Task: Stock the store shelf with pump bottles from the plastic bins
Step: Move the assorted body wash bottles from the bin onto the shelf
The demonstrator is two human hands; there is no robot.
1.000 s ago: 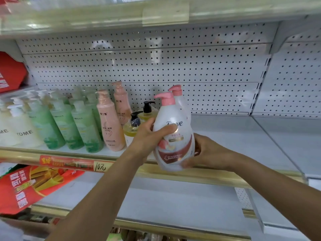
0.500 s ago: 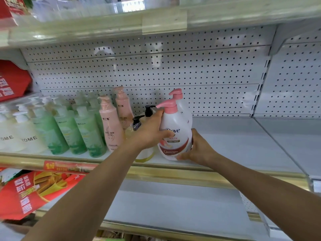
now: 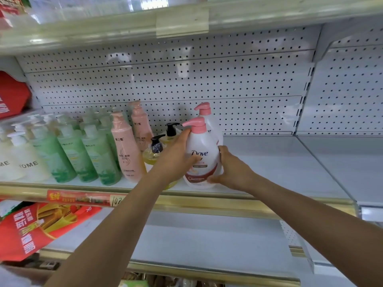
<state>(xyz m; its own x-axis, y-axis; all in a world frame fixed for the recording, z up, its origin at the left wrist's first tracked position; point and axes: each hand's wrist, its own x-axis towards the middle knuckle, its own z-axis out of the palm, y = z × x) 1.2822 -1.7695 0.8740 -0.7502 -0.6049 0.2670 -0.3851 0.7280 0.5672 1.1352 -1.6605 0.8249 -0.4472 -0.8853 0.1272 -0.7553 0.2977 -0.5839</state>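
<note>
White pegboard (image 3: pixel 207 79): backs the whole bay, dotted with rows of small holes.
Shelf (image 3: pixel 279 162): pale grey, bare to the right of the bottles, edged in front by a gold rail (image 3: pixel 207 201).
Red pack (image 3: pixel 31 230): lies tilted on the lower level at far left, printed with white characters.
Cream bottles (image 3: pixel 29 164): stand at the left end of the shelf, white pumps on top.
Green bottles (image 3: pixel 95 154): stand in rows just right of the cream ones, upright and close together.
Salmon bottles (image 3: pixel 126 150): two, one behind the other, just beside the green rows.
Front Dove bottle (image 3: pixel 202 160): white with a pink pump, upright near the shelf's front edge, label facing out – base at shelf level, though whether it bears fully on the shelf cannot be told.
Second Dove bottle (image 3: pixel 209 123): directly behind the first, mostly hidden, pink pump showing above it.
Amber bottles (image 3: pixel 154 150): two small ones with black pumps, between the salmon bottles and the Dove pair.
Left hand (image 3: pixel 176 158): grips the front Dove bottle's left side, thumb across the label, fingers reaching up to the shoulder under the pump.
Right hand (image 3: pixel 232 168): clasps the same bottle low on its right side – thumb at the front of the base.
Price strip (image 3: pixel 83 196): red, fixed on the gold rail below the green bottles.
</note>
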